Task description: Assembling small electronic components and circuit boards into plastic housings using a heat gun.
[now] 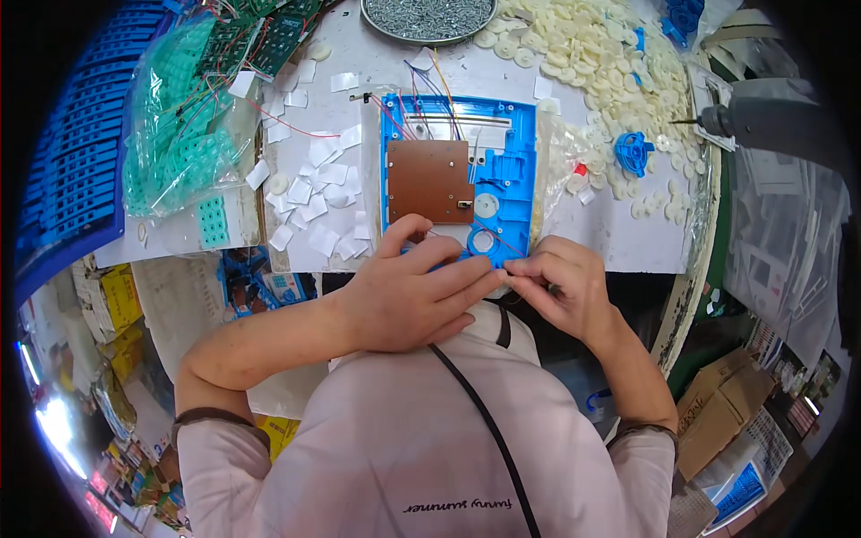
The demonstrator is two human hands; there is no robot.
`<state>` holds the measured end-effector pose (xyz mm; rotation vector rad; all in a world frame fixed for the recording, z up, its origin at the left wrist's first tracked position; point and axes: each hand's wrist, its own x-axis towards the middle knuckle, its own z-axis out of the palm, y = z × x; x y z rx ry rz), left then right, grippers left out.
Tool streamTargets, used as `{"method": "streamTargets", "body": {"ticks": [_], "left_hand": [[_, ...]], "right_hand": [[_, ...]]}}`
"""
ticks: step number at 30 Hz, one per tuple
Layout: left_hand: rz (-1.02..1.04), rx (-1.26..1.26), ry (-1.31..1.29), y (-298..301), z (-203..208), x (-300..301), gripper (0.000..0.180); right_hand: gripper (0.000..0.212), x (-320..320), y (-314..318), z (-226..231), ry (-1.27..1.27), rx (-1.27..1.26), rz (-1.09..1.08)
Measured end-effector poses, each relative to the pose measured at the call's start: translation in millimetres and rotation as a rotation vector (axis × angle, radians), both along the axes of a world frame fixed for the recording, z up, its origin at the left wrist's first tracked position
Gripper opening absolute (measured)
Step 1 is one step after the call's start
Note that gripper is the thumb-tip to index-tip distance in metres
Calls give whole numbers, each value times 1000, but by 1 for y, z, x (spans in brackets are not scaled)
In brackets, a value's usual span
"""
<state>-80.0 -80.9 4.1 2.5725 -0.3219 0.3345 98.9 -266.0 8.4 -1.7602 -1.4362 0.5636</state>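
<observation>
From where I stand, the blue plastic casing (522, 193) lies open side up at the near edge of the desk (650, 249), drawn in close, I'd guess, so both hands can get at its front edge without a stretch. The left hand (408, 291) arches over the near left corner, perhaps to steady it, with its fingers reaching across; the right hand (567, 280) comes in from the other side, thumb and forefinger together. Their tips meet so tightly beside a thin red wire (508, 245) that I can't tell what either set of fingers grips, if anything. Inside the casing sits a brown circuit board (426, 177), and coloured wires (446, 82) straggle over the far edge (a nuisance, easily snagged). White squares (309, 208) crowd the left; beyond them slumps a bag of teal keypads (170, 157). A round tray (429, 42) of screws stands past the far edge, cream plastic discs (583, 45) spread rightward, and an electric screwdriver (780, 125) juts in on the right, well apart from the hands.
</observation>
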Motion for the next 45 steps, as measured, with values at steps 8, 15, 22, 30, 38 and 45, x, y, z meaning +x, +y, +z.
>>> {"method": "streamTargets", "body": {"ticks": [8, 15, 22, 30, 38, 45], "left_hand": [[-10, 76, 36, -4, 0, 0, 59], [-8, 132, 37, -5, 8, 4, 52], [36, 157, -49, -13, 2, 7, 32], [-3, 217, -65, -15, 10, 11, 29], [209, -116, -75, 29, 19, 16, 36], [309, -145, -92, 48, 1, 16, 34]], "right_hand": [[14, 3, -4, -6, 211, 21, -8], [11, 13, -1, 3, 410, -190, -72], [8, 9, 10, 26, 202, -386, -74], [13, 14, 23, 40, 47, -494, 22], [19, 22, 119, 25, -408, -102, -186], [8, 23, 127, 23, 14, -58, -206]]}}
